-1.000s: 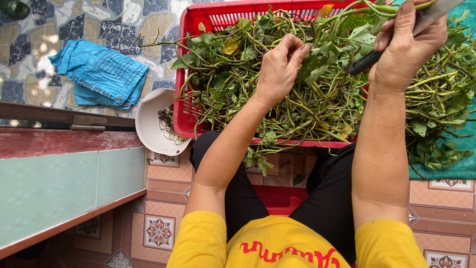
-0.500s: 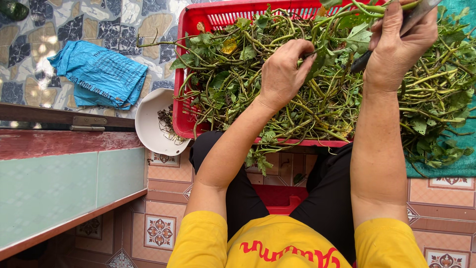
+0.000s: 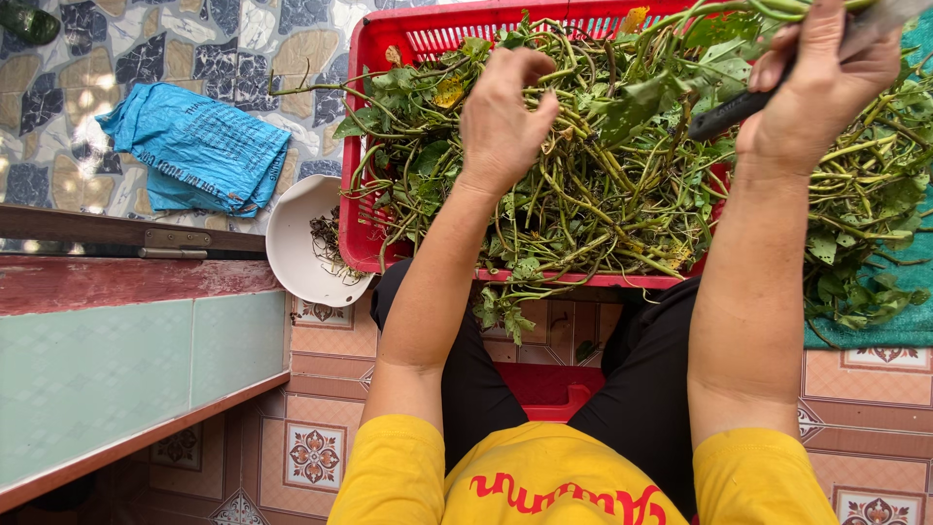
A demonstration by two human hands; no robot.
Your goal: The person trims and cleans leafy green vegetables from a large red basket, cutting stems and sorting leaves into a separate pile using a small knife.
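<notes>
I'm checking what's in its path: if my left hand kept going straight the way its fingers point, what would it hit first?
Most likely the green leafy stems piled in the red basket: the left hand hovers right over them, fingers curled down. Depth is hard to judge.

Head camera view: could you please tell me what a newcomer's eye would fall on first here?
First, the red basket heaped with tangled green stems and leaves, filling the upper middle. Above it, the left hand reaches into the greens with fingers curled, while the right hand grips a dark-handled knife at the top right. To the left, a folded blue bag lies on the patterned floor beside a white bowl.
</notes>
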